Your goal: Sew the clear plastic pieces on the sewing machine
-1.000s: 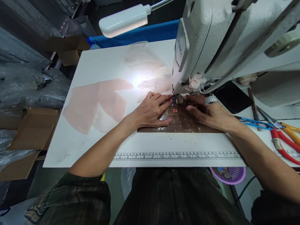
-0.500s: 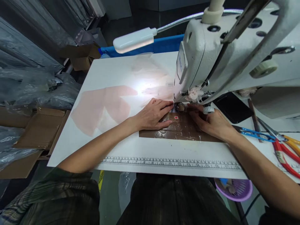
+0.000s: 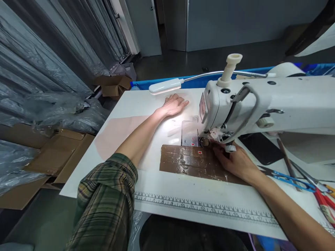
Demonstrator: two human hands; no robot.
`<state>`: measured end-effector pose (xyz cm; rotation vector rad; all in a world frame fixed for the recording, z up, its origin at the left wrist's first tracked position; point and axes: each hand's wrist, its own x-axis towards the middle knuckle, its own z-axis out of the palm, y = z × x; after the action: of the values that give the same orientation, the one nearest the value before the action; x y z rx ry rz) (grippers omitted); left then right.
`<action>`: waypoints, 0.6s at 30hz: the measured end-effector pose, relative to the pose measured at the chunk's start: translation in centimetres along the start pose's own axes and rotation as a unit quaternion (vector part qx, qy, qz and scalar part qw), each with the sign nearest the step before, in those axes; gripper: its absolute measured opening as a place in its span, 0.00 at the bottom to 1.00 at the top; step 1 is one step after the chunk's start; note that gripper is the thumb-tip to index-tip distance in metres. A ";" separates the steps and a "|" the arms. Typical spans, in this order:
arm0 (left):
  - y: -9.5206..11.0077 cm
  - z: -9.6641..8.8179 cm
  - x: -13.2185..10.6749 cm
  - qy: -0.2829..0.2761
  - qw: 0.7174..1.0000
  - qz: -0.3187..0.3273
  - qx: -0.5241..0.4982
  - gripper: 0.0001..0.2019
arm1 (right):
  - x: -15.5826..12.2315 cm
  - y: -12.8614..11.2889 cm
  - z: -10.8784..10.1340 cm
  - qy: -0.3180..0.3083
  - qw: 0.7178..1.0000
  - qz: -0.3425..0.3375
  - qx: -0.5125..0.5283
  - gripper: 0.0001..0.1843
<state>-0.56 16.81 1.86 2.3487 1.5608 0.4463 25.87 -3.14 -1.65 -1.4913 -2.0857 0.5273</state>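
Note:
My left hand (image 3: 175, 104) lies on the far part of the white table under the lamp, fingers spread and slightly bent, with the thumb out to the right. Pale, sheer pink fabric (image 3: 119, 130) lies flat nearer me, partly beneath my left forearm. At the sewing machine (image 3: 213, 108), my right hand (image 3: 234, 162) has its fingers drawn together beside the presser foot (image 3: 203, 141). A knob partly covers those fingers, and what they pinch is too small to make out. The brown taped plate (image 3: 183, 160) sits under and in front of my right hand.
A white lamp (image 3: 166, 86) hangs over the table. Right of the machine lie a black phone (image 3: 261, 148), blue-handled snips (image 3: 290, 179) and red-handled scissors (image 3: 324, 205). A printed ruler (image 3: 204, 208) runs along the front edge. Cardboard boxes (image 3: 52, 153) stand left.
My left hand has left the presser foot and moved away from me to the table's far part. My right hand stays by the foot. The head view has tilted up.

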 end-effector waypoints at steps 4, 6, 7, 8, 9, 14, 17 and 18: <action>0.2 0.0 -2.1 0.021 0.996 0.052 0.075 0.24 | 0.0 -0.2 0.1 0.005 1.000 -0.002 0.003 0.14; 0.7 0.1 -3.3 0.025 0.990 0.110 0.080 0.23 | 0.1 -0.2 0.2 0.009 1.000 0.001 0.002 0.15; 0.9 0.3 -3.9 0.012 0.986 0.143 0.081 0.22 | 0.1 -0.3 0.2 0.010 1.000 0.001 0.003 0.15; 1.2 0.4 -4.4 -0.008 0.982 0.171 0.082 0.21 | 0.1 -0.3 0.2 0.010 1.000 0.002 0.004 0.15; 1.4 0.5 -4.8 -0.027 0.977 0.191 0.086 0.20 | 0.2 -0.3 0.2 0.009 1.000 0.003 0.006 0.15; 1.2 0.3 -6.5 -0.030 0.981 0.140 0.129 0.18 | 0.1 -0.4 0.3 0.021 0.999 0.036 0.023 0.16; 0.5 -0.3 -7.9 -0.009 0.987 0.095 0.127 0.19 | 0.0 -0.2 0.3 0.050 0.997 0.034 0.040 0.15; 0.3 -0.6 -8.5 0.000 0.989 0.084 0.120 0.20 | 0.0 -0.1 0.4 0.063 0.996 0.036 0.047 0.14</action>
<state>-3.68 8.88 1.65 2.6743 1.4958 0.3080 25.56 -3.15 -1.88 -1.5103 -1.8905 0.5372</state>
